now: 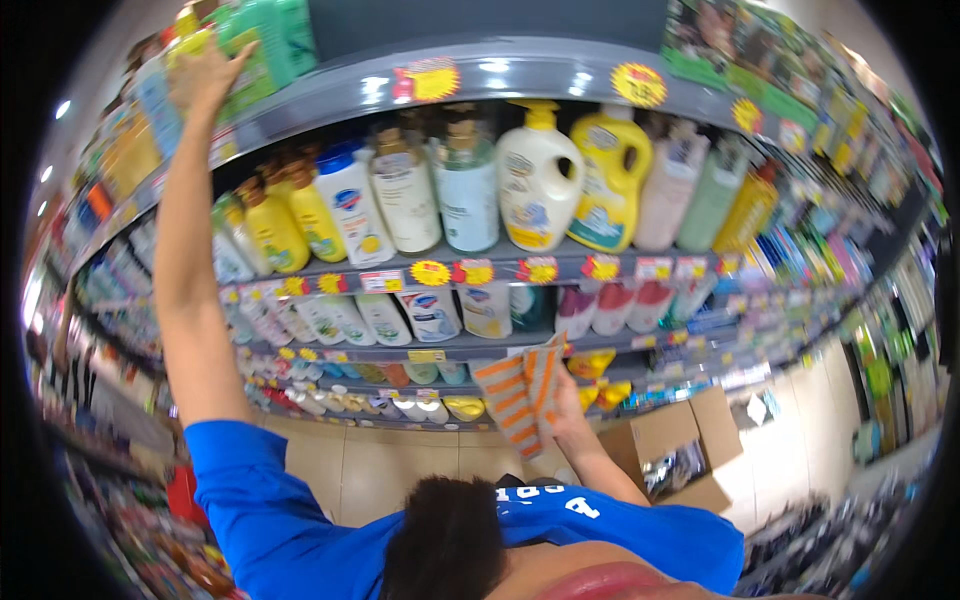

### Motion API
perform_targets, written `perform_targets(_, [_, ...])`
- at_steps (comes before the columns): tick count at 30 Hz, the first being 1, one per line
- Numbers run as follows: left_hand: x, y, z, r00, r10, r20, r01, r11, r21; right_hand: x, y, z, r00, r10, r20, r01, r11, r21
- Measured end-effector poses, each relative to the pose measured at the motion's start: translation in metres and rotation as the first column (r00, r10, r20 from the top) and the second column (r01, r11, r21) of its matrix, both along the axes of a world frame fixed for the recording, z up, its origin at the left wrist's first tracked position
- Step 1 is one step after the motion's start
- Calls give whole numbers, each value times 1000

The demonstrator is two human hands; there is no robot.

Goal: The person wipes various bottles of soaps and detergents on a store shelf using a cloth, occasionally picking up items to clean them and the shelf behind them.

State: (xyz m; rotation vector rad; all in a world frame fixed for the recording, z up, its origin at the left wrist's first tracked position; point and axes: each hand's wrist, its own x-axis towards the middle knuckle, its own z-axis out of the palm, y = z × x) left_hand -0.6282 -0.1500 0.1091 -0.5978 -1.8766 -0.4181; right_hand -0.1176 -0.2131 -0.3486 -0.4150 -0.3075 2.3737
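My left hand (203,78) is raised to the top shelf at the far left, against a yellow bottle (187,42). Its thumb is stretched away from the fingers, toward green bottles (275,45) at its right; some fingertips are blurred. A pale blue bottle (158,100) stands to the left of the hand. Lower down, right of centre, my right hand (567,405) is closed on a folded cloth (515,390) with orange and greyish-white stripes. The cloth hangs in front of the lower shelves, and the fingers behind it are partly hidden.
Shelves hold rows of bottles, among them a white pump bottle (537,185) and a yellow handled bottle (608,185). Price tags line the shelf edge (380,280). An open cardboard box (668,425) sits on the tiled floor (390,470) at my right. More stocked shelves stand behind me.
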Motion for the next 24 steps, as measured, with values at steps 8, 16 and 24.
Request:
perform_targets(8, [6, 9, -15, 993, -52, 107, 45, 997, 68, -16, -57, 11, 1000, 7, -6, -7, 1000, 0])
perform_targets(16, [36, 2, -15, 956, -217, 196, 166, 955, 246, -23, -79, 43, 995, 87, 41, -96, 924, 370])
perform_targets(24, [107, -59, -15, 678, -438, -591, 680, 678, 277, -7, -49, -14, 937, 251, -245, -260, 966, -4])
